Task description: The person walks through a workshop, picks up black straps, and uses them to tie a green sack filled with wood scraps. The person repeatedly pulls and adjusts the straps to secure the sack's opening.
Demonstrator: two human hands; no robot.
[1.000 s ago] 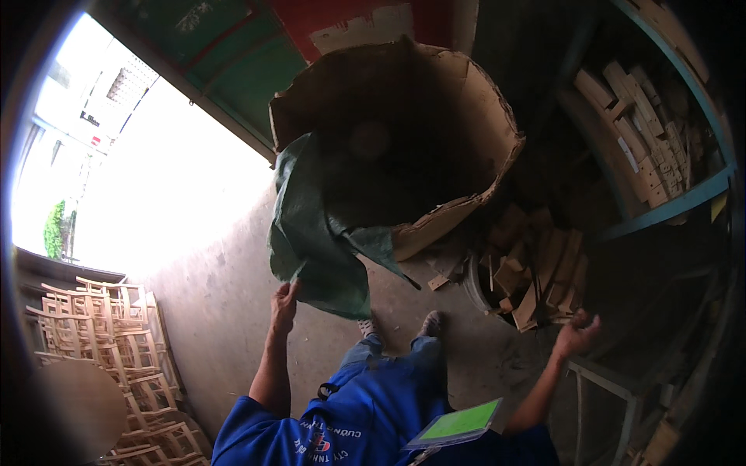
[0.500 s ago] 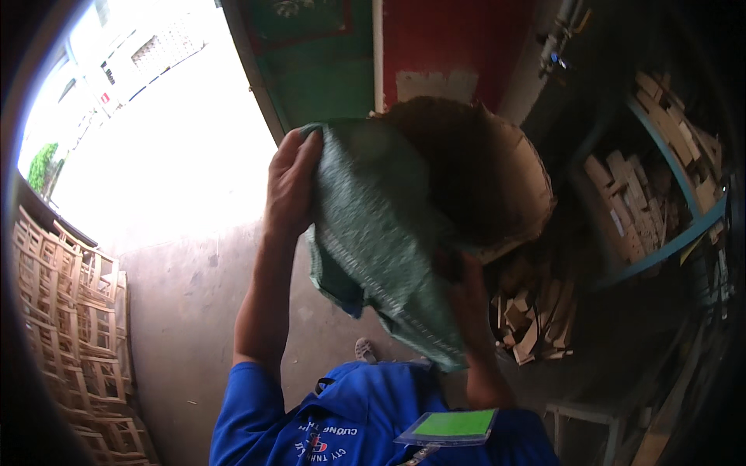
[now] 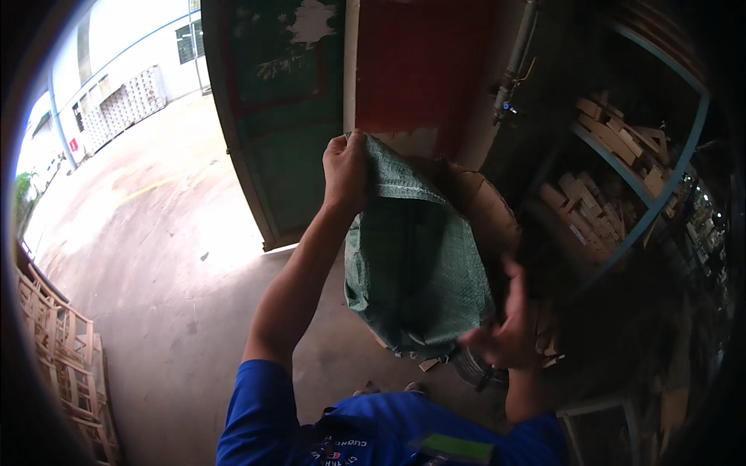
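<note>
A green woven sack (image 3: pixel 423 272) hangs in front of me, its mouth gaping so that the dark inside shows. My left hand (image 3: pixel 346 171) is closed on the upper edge of its rim. Beside the right side of the mouth is my right hand (image 3: pixel 509 326), slightly blurred, its fingers spread; I cannot tell whether they touch the fabric. Behind the sack stands a large round container (image 3: pixel 489 203) with a brown, cardboard-like wall, mostly hidden by the sack.
Wooden offcuts (image 3: pixel 594 210) fill a blue-framed rack (image 3: pixel 674 182) on the right. Slatted wooden frames (image 3: pixel 58 349) lean at the left. Ahead are a green door (image 3: pixel 284 155), a red panel (image 3: pixel 420 66) and a pipe with a valve (image 3: pixel 509 85). Bright ground lies outside at the left.
The sack has turned, so its mouth now faces me and gapes wider. My left hand moved right with the rim. My right hand came into plain sight, fingers spread.
</note>
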